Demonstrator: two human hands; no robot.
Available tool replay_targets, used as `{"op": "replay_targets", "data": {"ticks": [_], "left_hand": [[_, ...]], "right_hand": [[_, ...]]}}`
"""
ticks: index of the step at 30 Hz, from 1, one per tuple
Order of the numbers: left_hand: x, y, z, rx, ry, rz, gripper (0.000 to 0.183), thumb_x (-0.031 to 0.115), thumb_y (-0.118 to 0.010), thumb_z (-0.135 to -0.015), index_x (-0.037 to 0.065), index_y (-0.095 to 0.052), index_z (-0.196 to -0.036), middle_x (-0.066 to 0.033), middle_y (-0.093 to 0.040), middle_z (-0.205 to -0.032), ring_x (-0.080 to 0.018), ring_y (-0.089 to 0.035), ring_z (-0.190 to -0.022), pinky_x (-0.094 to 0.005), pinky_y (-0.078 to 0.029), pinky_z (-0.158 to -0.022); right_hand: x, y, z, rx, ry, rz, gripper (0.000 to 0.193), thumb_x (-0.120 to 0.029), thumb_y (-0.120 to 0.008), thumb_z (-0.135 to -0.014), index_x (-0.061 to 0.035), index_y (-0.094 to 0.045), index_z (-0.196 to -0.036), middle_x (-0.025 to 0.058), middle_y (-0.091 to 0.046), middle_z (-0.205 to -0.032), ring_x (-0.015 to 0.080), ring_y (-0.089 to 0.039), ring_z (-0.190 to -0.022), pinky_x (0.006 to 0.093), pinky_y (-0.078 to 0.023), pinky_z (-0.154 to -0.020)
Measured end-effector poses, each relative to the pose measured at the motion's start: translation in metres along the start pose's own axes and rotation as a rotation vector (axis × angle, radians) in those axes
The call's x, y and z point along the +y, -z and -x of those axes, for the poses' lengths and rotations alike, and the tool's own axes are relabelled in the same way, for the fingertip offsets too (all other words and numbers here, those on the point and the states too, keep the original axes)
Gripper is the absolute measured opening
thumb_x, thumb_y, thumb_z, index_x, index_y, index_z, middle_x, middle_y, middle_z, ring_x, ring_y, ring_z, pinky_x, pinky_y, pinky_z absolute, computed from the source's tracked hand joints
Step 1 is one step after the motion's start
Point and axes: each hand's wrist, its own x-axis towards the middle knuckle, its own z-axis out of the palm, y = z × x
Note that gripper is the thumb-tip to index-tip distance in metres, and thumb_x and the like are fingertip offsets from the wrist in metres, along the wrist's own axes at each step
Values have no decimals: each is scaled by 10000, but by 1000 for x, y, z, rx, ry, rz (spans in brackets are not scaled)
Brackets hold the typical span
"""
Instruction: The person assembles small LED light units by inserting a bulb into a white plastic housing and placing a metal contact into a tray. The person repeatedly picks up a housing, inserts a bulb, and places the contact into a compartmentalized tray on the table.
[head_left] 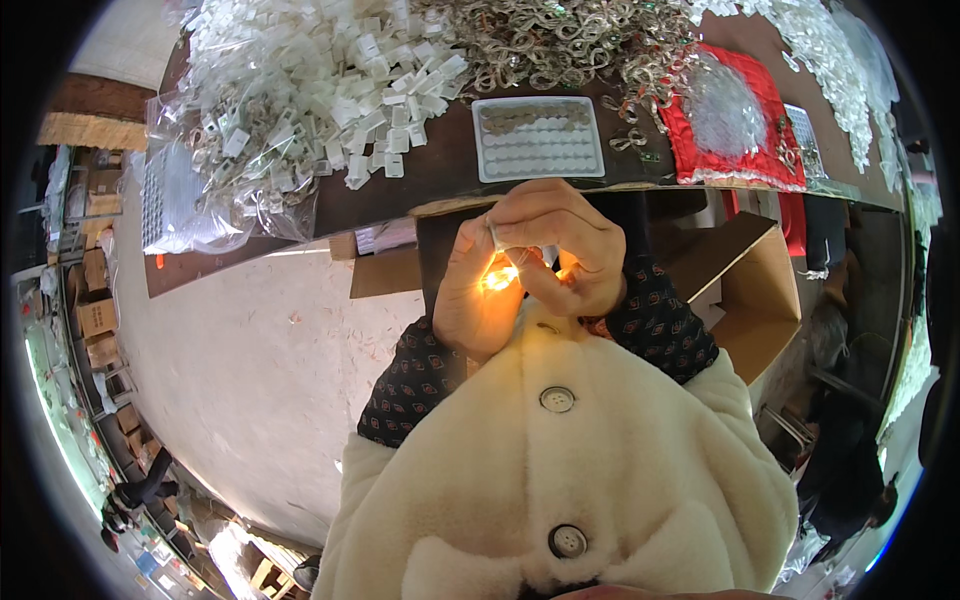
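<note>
so the left hand and right hand are just in front of the tray on the table, small cases piled left, coiled cords behind, cloth right

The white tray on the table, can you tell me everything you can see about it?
The white tray is a shallow rectangle with rounded corners and a raised rim; it looks like plastic. It holds rows of small round shapes, greyish brown at the far end, whitish nearer; whether these are pieces or hollows is too small to tell. It lies on the dark tabletop, near the front edge. The left hand and right hand are in front; I can't tell whether either touches it.
</note>
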Motion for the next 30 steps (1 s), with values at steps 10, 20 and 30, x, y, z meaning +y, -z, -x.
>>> {"op": "replay_targets", "data": {"ticks": [10, 20, 30], "left_hand": [[-13, 11, -6, 59, 61, -26, 300, 326, -513, -1033, 79, -579, -1190, -91, -620, -1120, -188, -564, -995, -339, -458, -903], [-19, 16, -21, 122, 39, -33, 141, 207, -614, -983, 72, -578, -997, -74, -576, -937, -173, -442, -830, -331, -370, -774], [-20, 19, -24, 105, 47, -42, 129, 186, -602, -981, 77, -574, -1044, -101, -603, -986, -181, -463, -851, -333, -384, -768]], "right_hand": [[2, 43, 30, -153, -19, 250, 383, -109, -732, -835, 13, -673, -1193, 211, -659, -1193, 357, -659, -1036, 428, -532, -881], [27, 193, 67, 571, -553, 998, 144, -14, -723, -844, -53, -729, -982, 125, -689, -953, 234, -685, -768, 303, -550, -666], [49, 208, 72, 343, -452, 1036, 142, -82, -763, -837, -41, -728, -969, 108, -693, -916, 228, -675, -743, 316, -533, -668]]}}
